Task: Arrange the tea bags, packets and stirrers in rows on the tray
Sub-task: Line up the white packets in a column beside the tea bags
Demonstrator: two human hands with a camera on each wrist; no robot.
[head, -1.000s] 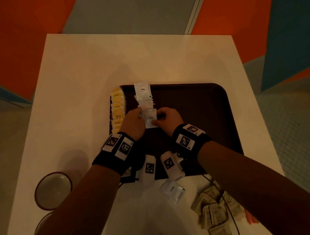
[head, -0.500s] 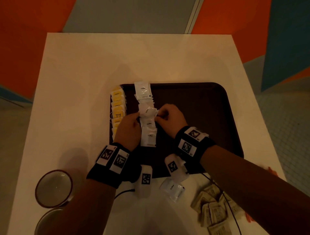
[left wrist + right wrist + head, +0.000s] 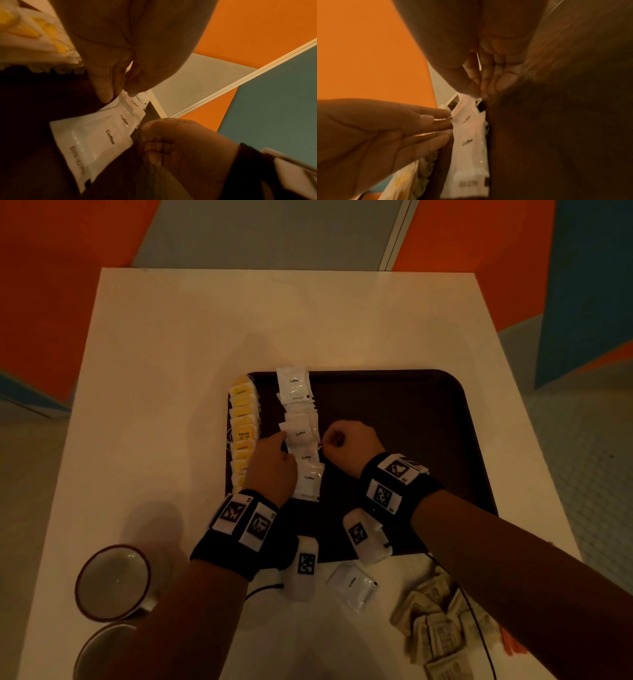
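Note:
A dark brown tray [image 3: 411, 412] holds a row of yellow tea bags [image 3: 244, 433] along its left edge. Beside them runs an overlapping row of white coffee packets [image 3: 301, 436]. My left hand [image 3: 280, 440] lies at the row's left side, its straight fingers [image 3: 104, 89] touching the packets' edge [image 3: 109, 119]. On the row's right side, my right hand [image 3: 323, 445] has its fingers curled. Its thumb and fingertips [image 3: 481, 89] pinch the edge of a coffee packet [image 3: 471, 135] in the middle of the row.
On the white table [image 3: 171, 337] near the tray's front edge lie one loose coffee packet [image 3: 352, 585], a heap of brown packets [image 3: 442, 628] and orange stirrers [image 3: 510, 643]. Two cups [image 3: 113, 580] stand at the front left. The tray's right half is bare.
A second ago both hands held a coffee packet above the row. It now lies in the row, which reaches further toward me, and the hands sit at the row's two sides.

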